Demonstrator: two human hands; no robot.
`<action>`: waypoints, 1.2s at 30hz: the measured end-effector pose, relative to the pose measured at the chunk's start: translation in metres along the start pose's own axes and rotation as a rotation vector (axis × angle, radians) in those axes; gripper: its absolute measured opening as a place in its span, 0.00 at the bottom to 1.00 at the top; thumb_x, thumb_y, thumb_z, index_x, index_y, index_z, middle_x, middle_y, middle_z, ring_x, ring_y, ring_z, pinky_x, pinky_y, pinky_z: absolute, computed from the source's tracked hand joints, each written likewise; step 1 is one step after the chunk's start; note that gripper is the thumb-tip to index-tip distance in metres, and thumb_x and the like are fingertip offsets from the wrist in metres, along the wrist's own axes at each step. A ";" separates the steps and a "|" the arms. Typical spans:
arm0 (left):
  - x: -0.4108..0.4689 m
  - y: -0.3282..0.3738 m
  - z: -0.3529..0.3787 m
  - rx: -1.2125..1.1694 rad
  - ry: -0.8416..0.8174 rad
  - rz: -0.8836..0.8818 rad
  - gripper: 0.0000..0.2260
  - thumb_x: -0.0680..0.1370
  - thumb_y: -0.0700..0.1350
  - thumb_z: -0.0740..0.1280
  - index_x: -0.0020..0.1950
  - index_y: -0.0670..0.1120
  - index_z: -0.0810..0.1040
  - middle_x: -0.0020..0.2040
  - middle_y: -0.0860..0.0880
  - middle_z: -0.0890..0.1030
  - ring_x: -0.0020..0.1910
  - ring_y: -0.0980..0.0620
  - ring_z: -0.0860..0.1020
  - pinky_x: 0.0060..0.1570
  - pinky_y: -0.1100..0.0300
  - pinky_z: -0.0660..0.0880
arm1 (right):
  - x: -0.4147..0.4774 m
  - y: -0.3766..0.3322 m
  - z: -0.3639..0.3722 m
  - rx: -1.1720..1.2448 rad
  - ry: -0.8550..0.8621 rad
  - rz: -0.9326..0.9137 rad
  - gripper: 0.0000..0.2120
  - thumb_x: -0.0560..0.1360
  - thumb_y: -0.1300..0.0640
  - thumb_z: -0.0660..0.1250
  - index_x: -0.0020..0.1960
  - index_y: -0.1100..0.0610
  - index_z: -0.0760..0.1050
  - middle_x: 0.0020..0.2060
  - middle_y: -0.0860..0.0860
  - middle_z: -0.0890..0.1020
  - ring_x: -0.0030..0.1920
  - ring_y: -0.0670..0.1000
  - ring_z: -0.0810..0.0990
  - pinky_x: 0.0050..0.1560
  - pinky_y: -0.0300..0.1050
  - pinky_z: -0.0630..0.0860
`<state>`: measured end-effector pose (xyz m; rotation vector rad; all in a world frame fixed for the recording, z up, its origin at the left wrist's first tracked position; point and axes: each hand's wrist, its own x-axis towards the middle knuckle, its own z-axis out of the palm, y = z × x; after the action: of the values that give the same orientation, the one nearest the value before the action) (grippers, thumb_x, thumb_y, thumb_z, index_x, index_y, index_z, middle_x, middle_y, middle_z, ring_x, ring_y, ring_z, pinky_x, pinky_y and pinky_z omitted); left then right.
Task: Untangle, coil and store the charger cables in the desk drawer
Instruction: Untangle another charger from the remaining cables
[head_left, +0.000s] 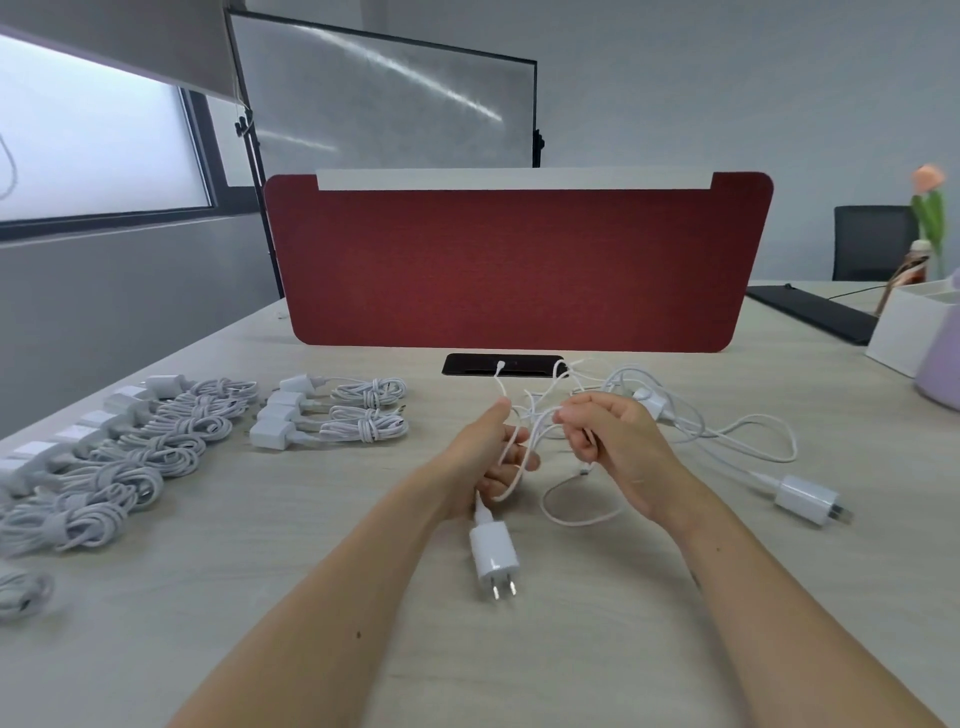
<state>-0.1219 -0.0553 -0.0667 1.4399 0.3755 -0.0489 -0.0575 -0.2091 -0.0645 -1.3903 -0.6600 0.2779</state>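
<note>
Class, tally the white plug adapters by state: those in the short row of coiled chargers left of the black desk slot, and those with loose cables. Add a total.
Short row of coiled white chargers: 4
Loose-cabled white plug adapters: 3
Total: 7

Matt wood-grain desk (260, 597), felt divider (519, 265)

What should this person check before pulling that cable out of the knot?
1. Left hand grips the charger cable above its plug adapter: ok.
2. Right hand pinches a strand of the tangle: ok.
3. Both hands on the same cable: cannot tell.
4. Tangle freed: not ok, loops cross.
5. Bare desk beside the coiled chargers: ok.
6. Desk drawer in view: not ok.
</note>
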 end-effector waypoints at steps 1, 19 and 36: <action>-0.004 0.000 0.003 0.051 -0.053 -0.004 0.22 0.84 0.61 0.47 0.45 0.46 0.68 0.27 0.50 0.74 0.19 0.59 0.57 0.17 0.69 0.51 | 0.000 0.002 0.003 -0.043 0.057 -0.010 0.07 0.76 0.63 0.69 0.40 0.62 0.81 0.26 0.49 0.71 0.28 0.48 0.64 0.30 0.37 0.62; 0.015 -0.018 -0.001 0.376 0.378 0.504 0.18 0.85 0.51 0.52 0.48 0.48 0.79 0.31 0.52 0.76 0.27 0.57 0.70 0.31 0.60 0.67 | 0.003 0.040 0.016 -0.666 0.130 -0.119 0.05 0.78 0.55 0.65 0.46 0.45 0.75 0.35 0.45 0.82 0.38 0.49 0.80 0.45 0.52 0.78; 0.007 0.009 -0.027 -0.587 0.605 0.220 0.15 0.84 0.51 0.55 0.37 0.49 0.63 0.25 0.53 0.60 0.19 0.57 0.55 0.18 0.67 0.53 | 0.001 0.032 0.004 -0.902 0.013 -0.167 0.07 0.74 0.51 0.69 0.39 0.52 0.78 0.38 0.44 0.80 0.46 0.46 0.75 0.49 0.43 0.72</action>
<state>-0.1189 -0.0266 -0.0618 0.8768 0.6570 0.6395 -0.0531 -0.1993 -0.0949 -2.1685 -0.9397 -0.2010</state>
